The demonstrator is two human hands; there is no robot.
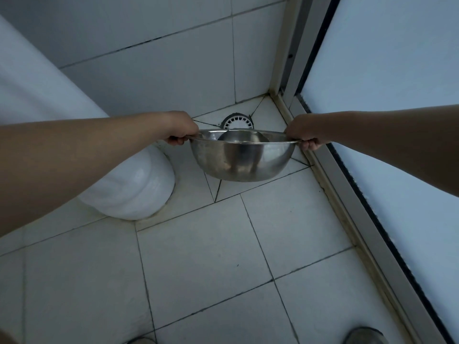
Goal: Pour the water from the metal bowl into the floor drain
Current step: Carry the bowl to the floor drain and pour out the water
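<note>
I hold the metal bowl above the tiled floor, left hand and right hand each with grip clamped on its rim; the floor drain lies just beyond, in the far corner.

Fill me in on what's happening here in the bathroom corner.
A person holds a metal bowl by its rim, left hand on one side and right hand on the other. The bowl hangs in the air, tipped away from the person toward the round floor drain in the tiled corner, beside a white fixture. No stream of water can be made out from this view.
</note>
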